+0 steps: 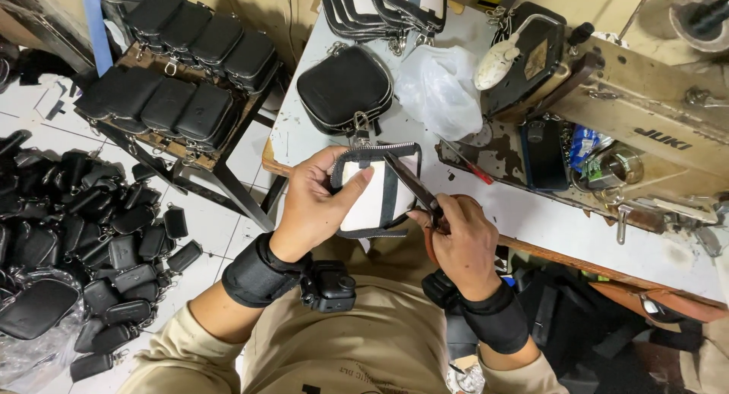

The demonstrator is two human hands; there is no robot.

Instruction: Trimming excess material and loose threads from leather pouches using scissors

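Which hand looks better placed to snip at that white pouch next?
The right hand: it already grips the scissors, blades lying on the pouch. The left hand is busy holding the pouch steady.

Blue snack packet (583, 145) beside dark phone (544, 155)

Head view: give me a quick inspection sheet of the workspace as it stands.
Surface: pale worktable, stained near the sewing machine.
Job's things: half-made pouch, white inside with black binding and zip edge; scissors at its edge.
Clutter: clear plastic bag, finished black pouch, phone.
Hands: left hand holds the pouch; right hand holds the scissors.
Cables: nothing seen.
Surroundings: rack of black pouches, pile of pouches on the tiled floor.
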